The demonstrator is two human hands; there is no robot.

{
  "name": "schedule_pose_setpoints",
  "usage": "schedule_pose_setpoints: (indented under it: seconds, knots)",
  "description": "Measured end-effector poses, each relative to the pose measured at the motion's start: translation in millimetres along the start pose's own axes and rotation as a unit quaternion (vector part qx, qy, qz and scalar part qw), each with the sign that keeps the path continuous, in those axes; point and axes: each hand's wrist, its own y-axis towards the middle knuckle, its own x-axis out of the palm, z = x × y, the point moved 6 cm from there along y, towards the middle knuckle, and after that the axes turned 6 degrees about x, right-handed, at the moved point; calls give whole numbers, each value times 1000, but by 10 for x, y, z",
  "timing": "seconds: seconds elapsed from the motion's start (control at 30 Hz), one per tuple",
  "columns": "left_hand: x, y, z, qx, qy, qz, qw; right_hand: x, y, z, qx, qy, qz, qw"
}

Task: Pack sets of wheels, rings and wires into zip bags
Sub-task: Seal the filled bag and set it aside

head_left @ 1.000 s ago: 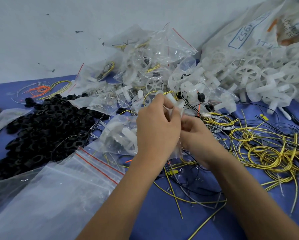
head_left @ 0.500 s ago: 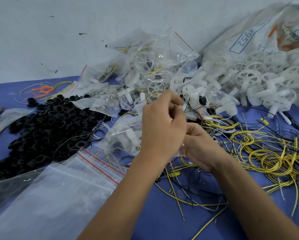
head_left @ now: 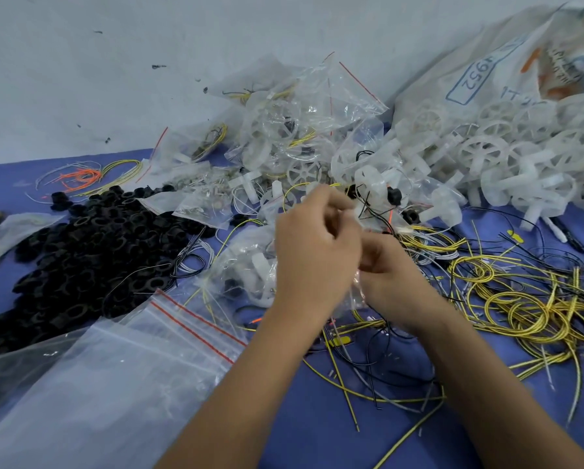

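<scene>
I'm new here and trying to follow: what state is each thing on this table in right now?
Left hand: fingers curled, pinching the small clear zip bag.
Right hand: gripping the same bag.
Black plastic rings: loose heap.
White plastic wheels: piled.
Yellow wires: tangled coils.
Empty zip bags: stacked flat.

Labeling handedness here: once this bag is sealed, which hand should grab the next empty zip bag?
Probably left. The left hand is nearer the stack of clear, red-striped empty zip bags at lower left. The right hand grips the small clear filled bag, beside the yellow wires.
</scene>
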Motion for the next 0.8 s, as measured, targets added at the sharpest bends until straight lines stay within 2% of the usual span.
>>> schedule_pose_setpoints:
  seconds: [0.07, 0.17, 0.27, 0.33, 0.4, 0.47, 0.53, 0.6, 0.67, 0.73, 0.8]
  knots:
    - [-141, 66, -141, -54, -32, 48, 997, -24, -27, -115, -47, 4, 63, 997]
    - [-285, 125, -301, -121, -98, 97, 983, -140, -92, -195, -124, -34, 197, 972]
    - [-359, 160, -353, -138, -125, 123, 975, -284, -96, -81, -69, -53, 285, 955]
    - [-379, 166, -344, -134, -131, 133, 973, -299, -44, 69, 17, -25, 261, 965]
    - [-384, 161, -319, -125, -139, 139, 972, -251, -5, 197, 93, 46, 201, 974]
    - [-394, 158, -287, -114, -145, 147, 972, -218, 5, 265, 137, 107, 147, 974]
    - [-395, 155, -266, -105, -147, 152, 972, -211, -5, 291, 153, 117, 114, 975]
    - [-379, 150, -249, -98, -143, 148, 974, -241, -11, 272, 130, 116, 134, 976]
    - [-351, 138, -237, -93, -136, 137, 977, -296, -17, 151, 64, 85, 179, 978]
    - [-319, 129, -231, -90, -123, 121, 981, -312, -35, -24, -28, -1, 218, 976]
    - [-284, 119, -224, -84, -108, 105, 985, -262, -66, -155, -104, -111, 226, 962]
